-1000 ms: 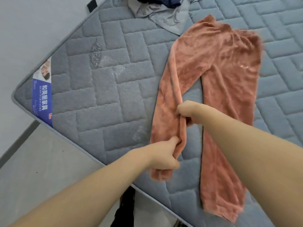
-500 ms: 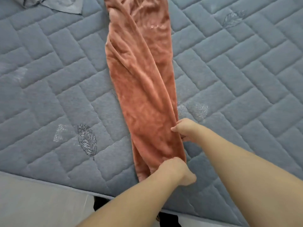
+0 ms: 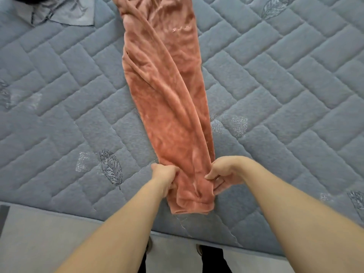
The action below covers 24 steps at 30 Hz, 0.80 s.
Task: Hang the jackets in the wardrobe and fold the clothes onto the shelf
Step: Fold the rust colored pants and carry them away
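Observation:
A pair of fuzzy orange-pink trousers (image 3: 167,91) lies lengthwise on the grey quilted mattress (image 3: 285,85), one leg folded over the other. The cuffs point toward me near the mattress's front edge. My left hand (image 3: 164,177) grips the left side of the leg ends. My right hand (image 3: 222,175) pinches the right side, thumb on top and fingers curled under the fabric. The waist end runs out of the top of the frame.
A grey garment (image 3: 65,12) with a dark piece beside it lies at the top left of the mattress. The mattress's front edge (image 3: 197,236) runs across the bottom, with light floor (image 3: 49,243) below. My dark-clothed legs (image 3: 212,259) stand close to the edge.
The trousers went from legs spread apart to one leg laid over the other. Both hands have slid down to the cuff end, now one on each side.

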Motion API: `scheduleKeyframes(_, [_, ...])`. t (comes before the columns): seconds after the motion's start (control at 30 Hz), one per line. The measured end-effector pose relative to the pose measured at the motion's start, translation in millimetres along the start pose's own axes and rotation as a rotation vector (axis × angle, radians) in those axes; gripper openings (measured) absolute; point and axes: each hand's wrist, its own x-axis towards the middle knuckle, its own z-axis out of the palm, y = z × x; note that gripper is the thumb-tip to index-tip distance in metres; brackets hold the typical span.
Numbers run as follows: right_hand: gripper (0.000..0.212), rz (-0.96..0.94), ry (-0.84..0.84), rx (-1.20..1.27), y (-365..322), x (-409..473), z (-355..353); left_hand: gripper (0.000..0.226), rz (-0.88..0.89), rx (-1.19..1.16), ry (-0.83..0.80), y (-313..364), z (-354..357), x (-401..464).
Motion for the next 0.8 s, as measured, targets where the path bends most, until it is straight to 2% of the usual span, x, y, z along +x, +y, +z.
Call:
scheduleKeyframes(0.07, [0.031,0.018,-0.018,-0.001,-1.4,-1.2,10.3,0.026,0.049,-0.024,0.009,-3.6,-3.4,4.0])
scheduleKeyframes(0.17, [0.034,0.082,0.072,-0.151,-2.3,1.8,21.4,0.011,0.203,0.361,0.119,-7.9,-20.7,12.2])
scheduleKeyframes(0.2, [0.034,0.114,0.09,-0.235,-4.5,2.5,23.8,0.007,0.194,0.484,0.111,-9.5,-28.1,12.9])
scheduleKeyframes(0.27, [0.036,0.156,0.12,-0.444,-12.8,3.0,22.1,0.009,0.071,0.568,-0.033,-6.2,-38.7,9.4])
scheduleKeyframes(0.33, [0.036,0.139,0.187,-0.649,-26.8,-0.6,13.7,0.014,0.027,0.669,-0.081,10.1,-44.6,6.5])
scheduleKeyframes(0.43, [0.02,-0.052,0.358,-0.626,-61.1,-5.3,-7.1,0.029,0.18,0.8,0.031,60.0,-51.4,11.1])
scheduleKeyframes(0.53, [0.021,-0.298,0.575,-0.562,-108.3,4.1,-34.3,0.051,0.334,0.785,0.16,127.2,-51.6,22.7])
scheduleKeyframes(0.63, [0.033,-0.443,0.703,-0.598,-162.2,26.5,-59.1,0.05,0.556,0.801,0.336,195.4,-45.8,43.1])
scheduleKeyframes(0.8, [0.048,-0.572,1.113,-0.857,-229.0,63.4,-109.0,0.047,0.824,0.857,0.467,284.4,-30.6,90.4])
